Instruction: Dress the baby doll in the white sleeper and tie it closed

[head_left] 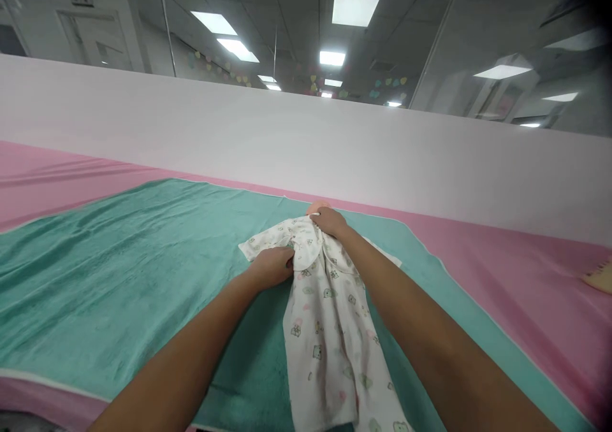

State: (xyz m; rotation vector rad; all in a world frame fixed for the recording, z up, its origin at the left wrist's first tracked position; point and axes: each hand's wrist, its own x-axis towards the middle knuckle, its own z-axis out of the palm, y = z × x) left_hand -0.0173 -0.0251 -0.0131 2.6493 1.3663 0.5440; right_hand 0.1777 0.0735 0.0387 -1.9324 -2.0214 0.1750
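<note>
Two hands work a romper (329,330): left hand (270,267) and right hand (329,222) each pinch folds near its collar; it looks soft, light, limp, best gripped by seams

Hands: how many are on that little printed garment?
2. The left hand grips the printed garment at its left side; the right hand presses its top end. Both lie on the green towel. No others show.
</note>
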